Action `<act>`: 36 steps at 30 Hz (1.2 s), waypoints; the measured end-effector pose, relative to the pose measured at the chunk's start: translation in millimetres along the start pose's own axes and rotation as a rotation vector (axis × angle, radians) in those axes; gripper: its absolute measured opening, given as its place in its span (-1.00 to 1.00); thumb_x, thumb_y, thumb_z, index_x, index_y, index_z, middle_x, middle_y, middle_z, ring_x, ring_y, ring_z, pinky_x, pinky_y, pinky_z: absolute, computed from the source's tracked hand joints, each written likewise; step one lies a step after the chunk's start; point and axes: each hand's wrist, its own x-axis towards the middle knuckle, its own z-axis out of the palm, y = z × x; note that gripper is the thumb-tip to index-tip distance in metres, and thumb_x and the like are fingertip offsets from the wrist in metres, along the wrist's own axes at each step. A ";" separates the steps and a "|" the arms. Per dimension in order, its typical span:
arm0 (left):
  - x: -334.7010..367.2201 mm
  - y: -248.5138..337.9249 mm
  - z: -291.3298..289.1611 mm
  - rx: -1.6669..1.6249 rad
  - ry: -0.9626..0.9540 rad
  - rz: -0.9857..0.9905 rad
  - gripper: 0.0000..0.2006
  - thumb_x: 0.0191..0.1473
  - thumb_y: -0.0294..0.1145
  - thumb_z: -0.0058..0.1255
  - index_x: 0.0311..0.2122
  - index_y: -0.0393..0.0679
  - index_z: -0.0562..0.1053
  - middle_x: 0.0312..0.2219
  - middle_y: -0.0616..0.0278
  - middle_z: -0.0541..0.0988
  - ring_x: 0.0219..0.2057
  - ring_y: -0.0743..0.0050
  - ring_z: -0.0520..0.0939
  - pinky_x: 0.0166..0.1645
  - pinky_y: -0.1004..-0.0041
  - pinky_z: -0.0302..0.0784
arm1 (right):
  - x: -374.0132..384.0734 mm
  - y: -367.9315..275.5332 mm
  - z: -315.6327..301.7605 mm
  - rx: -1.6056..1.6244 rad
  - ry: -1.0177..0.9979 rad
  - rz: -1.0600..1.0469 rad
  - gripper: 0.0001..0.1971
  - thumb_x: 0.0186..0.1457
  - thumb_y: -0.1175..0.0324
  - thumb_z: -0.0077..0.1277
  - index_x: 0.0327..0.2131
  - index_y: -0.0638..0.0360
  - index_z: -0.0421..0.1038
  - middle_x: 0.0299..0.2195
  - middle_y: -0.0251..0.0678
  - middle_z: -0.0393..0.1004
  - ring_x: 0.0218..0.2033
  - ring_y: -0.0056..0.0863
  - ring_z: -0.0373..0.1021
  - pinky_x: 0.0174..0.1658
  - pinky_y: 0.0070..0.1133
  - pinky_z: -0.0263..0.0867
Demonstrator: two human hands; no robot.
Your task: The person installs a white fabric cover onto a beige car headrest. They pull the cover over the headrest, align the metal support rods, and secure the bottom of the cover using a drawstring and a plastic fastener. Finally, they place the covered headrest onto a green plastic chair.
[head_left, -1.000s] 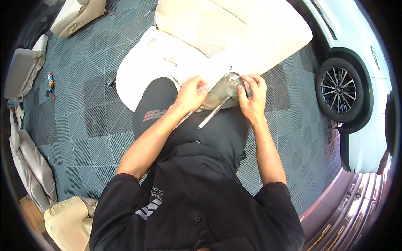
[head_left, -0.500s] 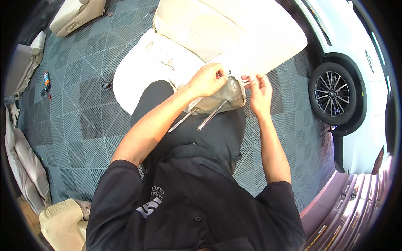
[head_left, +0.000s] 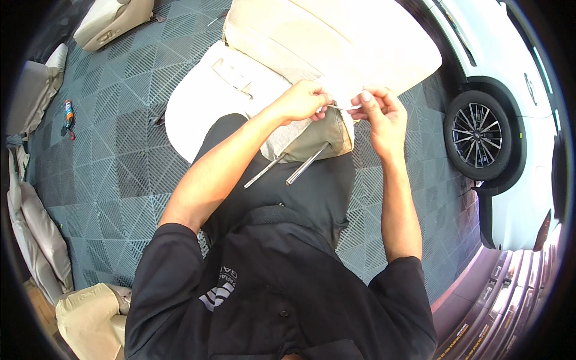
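On my lap rests a car headrest in a tan-grey cover, with two shiny metal posts pointing back toward me. At its far right edge a thin white cord stretches between my hands. My left hand pinches near one end, its fingers curled over the headrest's top. My right hand grips the other end between thumb and fingers, just off the headrest's right corner. Glare and the fingers hide how the cord joins the cover.
Beyond my knees lies a large cream car seat, its cushion touching my left leg. A white car with a black wheel stands at right. Other seat parts line the left side, near a small spray can on the tiled floor.
My right hand has moved right and slightly away from the headrest, drawing the white cord out straighter. My left hand has shifted a little right and turned.
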 end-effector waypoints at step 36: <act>-9.2 41.2 -13.4 1.143 0.023 0.526 -0.81 0.17 -0.34 -0.04 -0.35 -0.23 0.52 -0.42 0.05 0.59 -0.34 0.03 0.60 -0.19 0.18 0.52 | 42.8 70.3 -7.2 0.086 -0.480 0.148 -0.84 0.22 0.38 -0.03 -0.27 0.28 0.47 -0.35 -0.34 0.54 -0.23 -0.56 0.43 -0.03 -0.56 0.31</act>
